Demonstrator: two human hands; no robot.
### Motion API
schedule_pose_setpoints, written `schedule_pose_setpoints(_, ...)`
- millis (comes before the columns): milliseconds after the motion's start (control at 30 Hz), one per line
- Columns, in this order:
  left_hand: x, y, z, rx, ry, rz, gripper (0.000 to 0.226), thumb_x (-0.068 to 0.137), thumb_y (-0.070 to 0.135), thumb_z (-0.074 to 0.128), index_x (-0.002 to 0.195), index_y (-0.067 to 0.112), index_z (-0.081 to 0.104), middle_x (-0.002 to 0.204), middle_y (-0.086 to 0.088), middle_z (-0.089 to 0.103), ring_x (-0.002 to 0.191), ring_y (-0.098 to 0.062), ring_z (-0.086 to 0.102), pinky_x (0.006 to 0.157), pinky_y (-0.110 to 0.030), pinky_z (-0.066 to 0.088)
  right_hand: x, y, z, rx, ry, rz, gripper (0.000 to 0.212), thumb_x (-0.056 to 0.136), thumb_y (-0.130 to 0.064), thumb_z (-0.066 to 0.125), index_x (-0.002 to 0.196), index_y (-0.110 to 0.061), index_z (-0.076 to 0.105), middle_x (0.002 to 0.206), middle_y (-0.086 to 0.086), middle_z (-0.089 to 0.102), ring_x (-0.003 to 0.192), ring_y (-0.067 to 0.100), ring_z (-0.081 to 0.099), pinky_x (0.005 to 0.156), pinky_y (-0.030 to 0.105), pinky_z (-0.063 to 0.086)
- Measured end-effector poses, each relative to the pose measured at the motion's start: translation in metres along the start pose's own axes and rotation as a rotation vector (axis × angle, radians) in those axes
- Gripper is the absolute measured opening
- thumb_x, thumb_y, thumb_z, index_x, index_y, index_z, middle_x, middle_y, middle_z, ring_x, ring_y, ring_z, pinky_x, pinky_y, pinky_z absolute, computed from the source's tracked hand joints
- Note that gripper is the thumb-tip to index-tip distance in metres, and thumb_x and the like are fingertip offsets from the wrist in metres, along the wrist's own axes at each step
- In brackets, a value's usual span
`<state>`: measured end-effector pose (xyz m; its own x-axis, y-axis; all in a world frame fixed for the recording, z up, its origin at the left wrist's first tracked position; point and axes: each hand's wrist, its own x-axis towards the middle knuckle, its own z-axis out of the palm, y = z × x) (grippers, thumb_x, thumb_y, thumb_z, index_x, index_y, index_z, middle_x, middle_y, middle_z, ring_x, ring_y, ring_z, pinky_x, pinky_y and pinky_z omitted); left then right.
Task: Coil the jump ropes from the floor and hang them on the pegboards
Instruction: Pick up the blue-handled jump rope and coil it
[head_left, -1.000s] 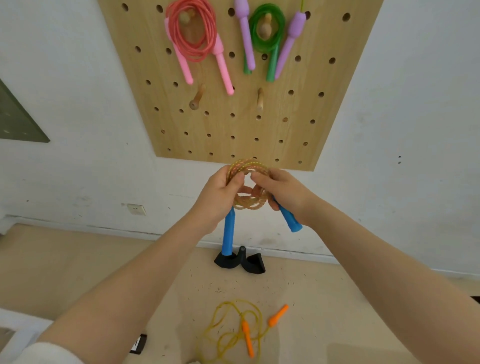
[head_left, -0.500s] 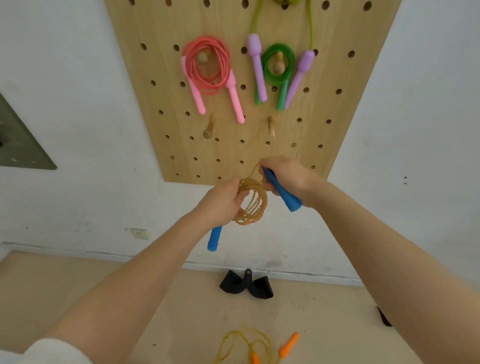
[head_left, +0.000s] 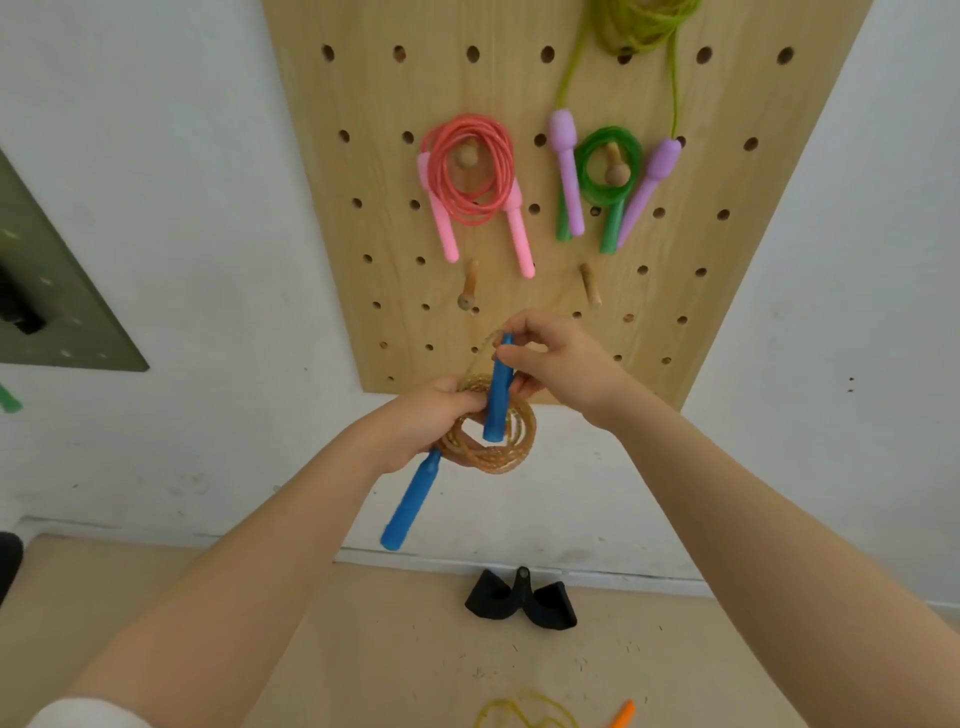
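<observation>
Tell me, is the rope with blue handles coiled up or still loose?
Coiled: the rope with blue handles sits in a tight ring held by the left hand.

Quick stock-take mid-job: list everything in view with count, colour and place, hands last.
pegboard: 1, wood, on the wall
pink rope: 1, coiled on a peg
green rope: 1, coiled on a peg
lime rope: 1, purple handles, top of the board
free pegs: 2, wood, lower row
amber rope: 1, blue handles, coil in the hands
yellow rope: 1, orange handle, floor
black object: 1, floor by the wall
left hand: grips the coil
right hand: pinches a blue handle
</observation>
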<state>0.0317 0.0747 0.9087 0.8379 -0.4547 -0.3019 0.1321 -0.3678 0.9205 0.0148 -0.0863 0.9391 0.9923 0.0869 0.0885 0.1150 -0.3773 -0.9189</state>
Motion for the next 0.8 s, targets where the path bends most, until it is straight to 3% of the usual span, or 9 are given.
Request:
schedule_pose_setpoints(133,-0.001,0.008,-0.025,-0.163,0.123,0.07,0.021,0.097,0.02,0.044,0.111,0.018,0.059,0.099,-0.008,0.067,0.068,-0.015,0.06,0.066,-0.03,0.051,0.004,-0.01,0.015,-0.086,-0.048,-0.16,0.021,0.087,0.003,0.055,0.081,-0.017,0.054,0.086,0.0,0.059,0.064,0.009,0.067,0.064,0.022,0.056)
schedule_pose_setpoints(200,-0.002,0.014,-0.032,-0.198,0.147,0.104,0.023,0.096,0.017,0.045,0.115,0.015,0.058,0.101,-0.009,0.066,0.076,-0.02,0.063,0.076,-0.036,0.053,0.011,-0.017,0.022,-0.315,0.015,-0.282,0.018,0.084,0.005,0.056,0.079,-0.012,0.058,0.078,-0.002,0.059,0.064,0.009,0.062,0.064,0.023,0.051)
schedule_pose_setpoints(300,-0.001,0.024,-0.039,-0.119,0.144,0.164,0.025,0.09,0.009,0.048,0.111,0.019,0.058,0.101,-0.009,0.065,0.084,-0.028,0.067,0.09,-0.043,0.051,0.021,-0.022,0.029,-0.672,0.144,-0.465,0.009,0.077,0.002,0.063,0.079,-0.006,0.067,0.086,0.0,0.055,0.072,0.017,0.053,0.06,0.024,0.04)
schedule_pose_setpoints(400,-0.001,0.037,-0.045,-0.032,0.114,0.238,0.028,0.086,0.0,0.048,0.105,0.018,0.059,0.092,-0.004,0.065,0.082,-0.025,0.069,0.083,-0.035,0.054,0.025,-0.033,0.032,-1.015,0.276,-0.608,0.011,0.069,-0.003,0.068,0.072,-0.013,0.071,0.081,0.007,0.057,0.071,0.028,0.057,0.05,0.025,0.034)
schedule_pose_setpoints(500,0.0,0.042,-0.053,0.127,0.063,0.253,0.02,0.083,-0.002,0.052,0.093,0.012,0.061,0.076,-0.001,0.062,0.067,-0.012,0.061,0.062,-0.019,0.049,0.025,-0.041,0.032,-1.297,-0.025,-0.394,0.019,0.085,-0.013,0.055,0.101,-0.013,0.066,0.105,0.007,0.05,0.091,0.026,0.054,0.062,0.03,0.037)
schedule_pose_setpoints(600,0.003,0.041,-0.061,0.081,-0.022,0.217,0.015,0.085,0.006,0.061,0.099,0.011,0.062,0.081,-0.003,0.063,0.07,-0.012,0.062,0.067,-0.024,0.052,0.025,-0.051,0.018,-1.042,-0.203,-0.273,0.026,0.089,-0.012,0.046,0.109,-0.01,0.063,0.106,0.007,0.054,0.092,0.024,0.054,0.073,0.034,0.044)
schedule_pose_setpoints(667,0.003,0.048,-0.063,-0.029,-0.069,0.208,0.012,0.087,0.013,0.062,0.099,0.014,0.062,0.079,-0.002,0.063,0.066,-0.012,0.065,0.066,-0.027,0.055,0.029,-0.058,0.005,-0.855,-0.112,-0.313,0.023,0.089,-0.011,0.05,0.106,-0.01,0.065,0.095,-0.001,0.06,0.081,0.012,0.053,0.071,0.023,0.042)
schedule_pose_setpoints(733,0.002,0.061,-0.06,-0.109,-0.046,0.24,0.015,0.092,0.018,0.055,0.105,0.015,0.061,0.086,-0.003,0.065,0.06,-0.012,0.065,0.06,-0.025,0.054,0.037,-0.062,-0.004,-0.728,0.036,-0.347,0.017,0.087,-0.016,0.06,0.101,-0.009,0.064,0.082,-0.011,0.053,0.07,0.003,0.046,0.062,0.015,0.035)
schedule_pose_setpoints(800,0.003,0.076,-0.057,-0.142,0.045,0.295,0.023,0.095,0.024,0.05,0.113,0.014,0.059,0.101,-0.008,0.064,0.06,-0.015,0.064,0.062,-0.028,0.054,0.045,-0.066,-0.009,-0.654,0.188,-0.405,0.023,0.083,-0.02,0.066,0.101,-0.007,0.058,0.087,-0.007,0.049,0.076,0.008,0.046,0.067,0.015,0.037)
